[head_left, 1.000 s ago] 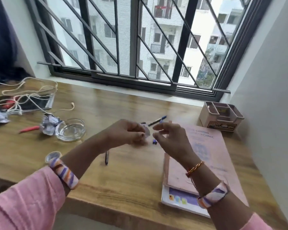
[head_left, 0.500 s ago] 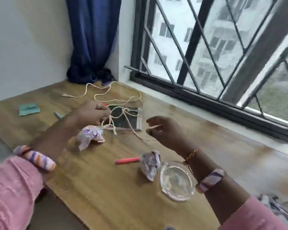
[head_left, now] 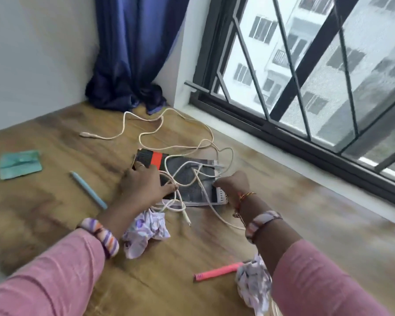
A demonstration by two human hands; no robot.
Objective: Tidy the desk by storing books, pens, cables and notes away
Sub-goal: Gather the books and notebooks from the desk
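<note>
Nearest the camera: two pink sleeves, each wrist with a striped band. A crumpled patterned paper [head_left: 253, 286] lies partly under the right forearm, with a pink pen [head_left: 217, 271] on the desk [head_left: 55, 213] touching its left side. A second crumpled paper [head_left: 146, 233] sits just below the left wrist.

Left hand [head_left: 141, 185]: palm down on the left edge of a dark notebook [head_left: 192, 179], fingers spread and fairly straight, thumb lying among the loops of a white cable [head_left: 183, 156]. No grip on anything is visible.

Right hand [head_left: 233, 182]: fingers curled at the notebook's right edge beside the cable strands; whether it pinches the cable or the notebook cannot be told.

The cable is tangled over the notebook and trails toward the far corner. A light blue pen [head_left: 89, 190] lies left of the left hand; a green folded note [head_left: 20, 164] lies farther left. A blue curtain [head_left: 132, 53] hangs in the corner beside a barred window [head_left: 306, 65].
</note>
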